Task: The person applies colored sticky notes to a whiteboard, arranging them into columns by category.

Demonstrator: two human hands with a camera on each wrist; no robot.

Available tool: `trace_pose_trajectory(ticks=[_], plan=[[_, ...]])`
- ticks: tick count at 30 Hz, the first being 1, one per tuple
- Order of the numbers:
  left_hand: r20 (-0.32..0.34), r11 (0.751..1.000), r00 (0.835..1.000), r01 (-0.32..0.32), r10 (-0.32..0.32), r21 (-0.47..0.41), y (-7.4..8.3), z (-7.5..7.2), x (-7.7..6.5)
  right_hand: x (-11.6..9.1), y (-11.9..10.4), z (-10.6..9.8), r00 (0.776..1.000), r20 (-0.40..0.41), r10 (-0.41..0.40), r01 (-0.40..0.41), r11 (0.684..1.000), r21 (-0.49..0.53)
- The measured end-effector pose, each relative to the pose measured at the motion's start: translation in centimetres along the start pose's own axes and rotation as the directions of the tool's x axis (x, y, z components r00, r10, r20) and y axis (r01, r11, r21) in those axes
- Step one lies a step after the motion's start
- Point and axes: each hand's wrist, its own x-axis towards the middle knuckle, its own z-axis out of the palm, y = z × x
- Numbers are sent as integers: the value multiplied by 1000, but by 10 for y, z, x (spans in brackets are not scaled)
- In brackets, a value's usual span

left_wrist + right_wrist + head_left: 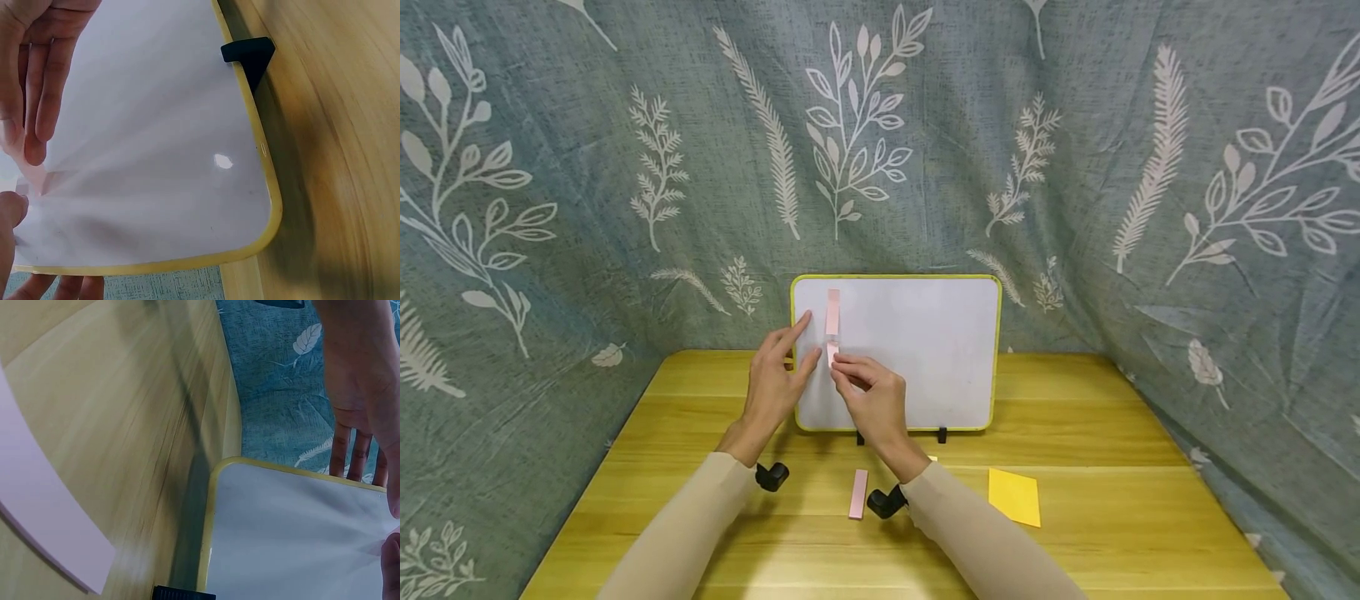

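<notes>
A whiteboard [917,350] with a yellow rim stands upright on the table. One pink sticky strip [832,312] is on its upper left. Just below it is a second pink strip [832,350], whose lower part my right hand [876,400] pinches between thumb and fingers. In the left wrist view this pink strip [32,175] touches the board at one end and bends away from it. My left hand [772,375] grips the board's left edge. Its thumb [11,209] is in front, and several fingers [69,289] reach behind the rim.
A pad of pink strips [858,494] lies on the wooden table [700,517] before the board. To its right is a yellow sticky note pad [1015,497]; a small pale yellow piece [933,459] is mostly hidden by my right wrist. Black feet [942,435] support the board. Patterned cloth [925,208] hangs behind.
</notes>
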Motion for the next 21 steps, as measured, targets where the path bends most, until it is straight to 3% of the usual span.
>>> trace_pose_trajectory(ticks=[15,21], plan=[[-34,1000,999,-17,17,15,3,5,3,2,7,3,1000,15,-6,7,998,-57],[-43,999,999,8,-6,43,4,12,9,1,9,4,1000,29,10,-9,998,-63]])
